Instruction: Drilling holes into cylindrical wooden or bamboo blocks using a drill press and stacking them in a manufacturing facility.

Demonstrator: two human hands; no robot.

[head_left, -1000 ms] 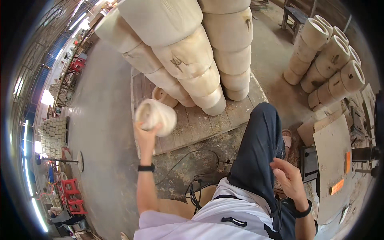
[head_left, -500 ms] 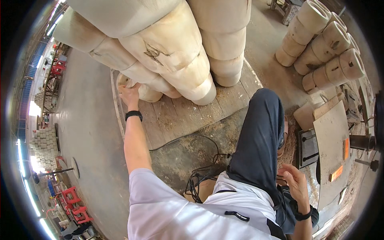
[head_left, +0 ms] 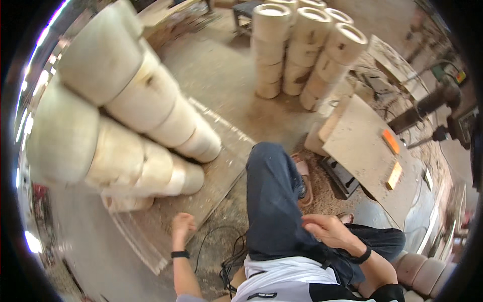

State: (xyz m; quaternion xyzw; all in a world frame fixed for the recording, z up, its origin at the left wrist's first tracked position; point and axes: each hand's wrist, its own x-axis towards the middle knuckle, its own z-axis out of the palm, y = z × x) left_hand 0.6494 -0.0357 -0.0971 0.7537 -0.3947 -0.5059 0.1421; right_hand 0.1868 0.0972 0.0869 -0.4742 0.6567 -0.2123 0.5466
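Observing: left hand [head_left: 183, 224] curled nearly closed, nothing visible in it | right hand [head_left: 328, 230] half-open, apparently empty, by trouser leg [head_left: 271, 201] | pale cylinder stacks [head_left: 118, 156] beyond left hand, on pallet [head_left: 226, 161] | advisable: grip cylinders squarely, avoid nudging neighbouring columns

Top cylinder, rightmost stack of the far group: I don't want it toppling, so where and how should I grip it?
Probably by its upper rim, pinched on the right side, coming from above: the hollow cylinder stands mouth up, and other stacks crowd its left, while none adjoins it on the right.
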